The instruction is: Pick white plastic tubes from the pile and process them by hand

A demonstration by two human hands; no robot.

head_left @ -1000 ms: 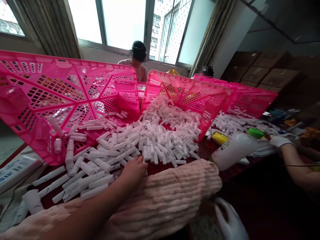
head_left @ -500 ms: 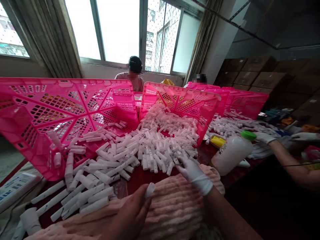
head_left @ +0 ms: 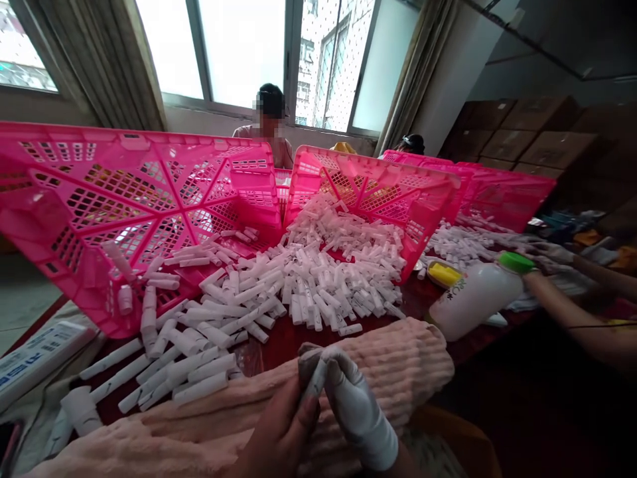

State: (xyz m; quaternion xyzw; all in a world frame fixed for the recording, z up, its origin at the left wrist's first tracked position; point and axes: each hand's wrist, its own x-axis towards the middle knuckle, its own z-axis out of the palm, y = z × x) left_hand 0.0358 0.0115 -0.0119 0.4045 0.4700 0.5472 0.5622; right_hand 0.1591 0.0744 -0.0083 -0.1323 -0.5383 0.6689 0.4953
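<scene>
My left hand [head_left: 281, 431], bare, and my right hand [head_left: 355, 411], in a white glove, meet above a ribbed pink fleece cloth [head_left: 378, 358]. A small white tube [head_left: 314, 378] is pinched between their fingers, partly hidden by them. Beyond the cloth, a large heap of white tubes [head_left: 308, 279] covers the dark red table [head_left: 279, 345]. More tubes lie loose at the lower left [head_left: 174, 375], near my left forearm. Two tilted pink plastic crates [head_left: 134, 199] [head_left: 373, 199] lean behind the heap, with tubes against them.
To the right stand a white bottle with a green cap [head_left: 478, 302] and a yellow item in a tray [head_left: 442, 273]. A co-worker's gloved hands [head_left: 545, 255] work there. Another person [head_left: 269, 126] sits opposite by the windows. Cardboard boxes [head_left: 542, 146] are stacked behind.
My hands have come together over the cloth, with the tube now pinched between both. The view has shifted slightly, and the co-worker's arms have moved to the right of the bottle.
</scene>
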